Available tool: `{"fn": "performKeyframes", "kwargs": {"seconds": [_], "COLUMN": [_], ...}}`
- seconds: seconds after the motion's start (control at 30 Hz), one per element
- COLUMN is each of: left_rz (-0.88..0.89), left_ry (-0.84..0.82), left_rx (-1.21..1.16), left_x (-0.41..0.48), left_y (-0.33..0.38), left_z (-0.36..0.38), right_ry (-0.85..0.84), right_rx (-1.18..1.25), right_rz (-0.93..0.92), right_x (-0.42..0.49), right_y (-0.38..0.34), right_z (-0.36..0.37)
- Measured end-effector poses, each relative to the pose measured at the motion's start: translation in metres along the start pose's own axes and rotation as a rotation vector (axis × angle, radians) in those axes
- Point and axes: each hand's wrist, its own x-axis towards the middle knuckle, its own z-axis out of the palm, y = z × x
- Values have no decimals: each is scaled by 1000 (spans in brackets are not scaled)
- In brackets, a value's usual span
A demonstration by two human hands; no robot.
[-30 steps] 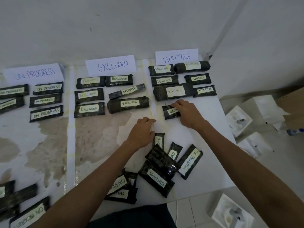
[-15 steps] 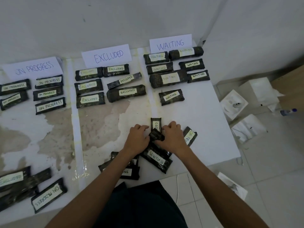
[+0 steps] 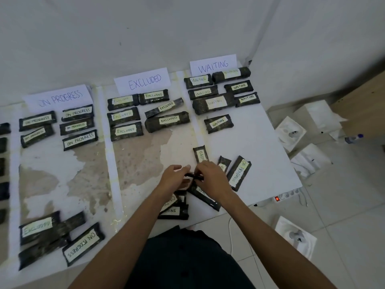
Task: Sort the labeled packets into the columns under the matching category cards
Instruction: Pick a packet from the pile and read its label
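Mid-sort, pick-up step: one dark packet (image 3: 193, 176) lifted out of the unsorted pile (image 3: 205, 198) at the near edge of the white sheet (image 3: 260, 147), held edge-on between both hands. Left hand (image 3: 174, 179) pinched on its left end, right hand (image 3: 210, 179) pinched on its right end; fingers of both closed onto it, nothing else gripped. Label face turned away from the camera, so category unreadable from here. Packet sits directly between the two grips, just above the pile, well short of any column. Probable next move: rotate to expose the label, read it, then carry to the matching column. Columns as they stand: ON PROGRESS card (image 3: 60, 98) at left, EXCLUDED card (image 3: 143, 80) in the middle, WAITING card (image 3: 213, 64) at right, each with several packets below. Lowest WAITING packet (image 3: 218, 123) slightly tilted, free space beneath it. Still unsorted nearby: an ON PROGRESS packet (image 3: 239, 173) just right of the right hand, an EXCLUDED packet (image 3: 201, 154) just beyond it, more under the wrists. Second unsorted cluster (image 3: 60, 238) at near left.
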Motion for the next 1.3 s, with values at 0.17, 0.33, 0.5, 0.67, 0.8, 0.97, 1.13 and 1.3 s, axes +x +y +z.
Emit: {"fn": "performKeyframes", "kwargs": {"seconds": [0.17,0.33,0.5,0.67,0.8,0.97,1.13,1.3], "left_rz": [42,64,77,100,130,213,445,693], "left_ry": [-65,-67,-99,-91,-77,-53,109,187], "left_rx": [-161,-224,-254,-253,-224,-133,316,764], "left_x": [-17,-28,-34,-39,-40,-41,-43,-30], "left_y": [-4,-4,-7,-10,-15,-13,-5,4], "left_z": [-28,-49,-66,-88,-102,-103,-91,-66], "right_ry": [102,93,46,2,-48,-51,-62,-52], "right_rx": [-51,29,33,15,-10,-63,-124,-171], "right_rz": [-85,31,42,8,-45,-78,-60,3], "right_x": [-10,-17,-17,-11,-1,8,14,14], "right_y": [-23,-35,-47,-62,-72,-73,-57,-16], "right_z": [-4,-16,-19,-14,-8,-6,-19,-50]}}
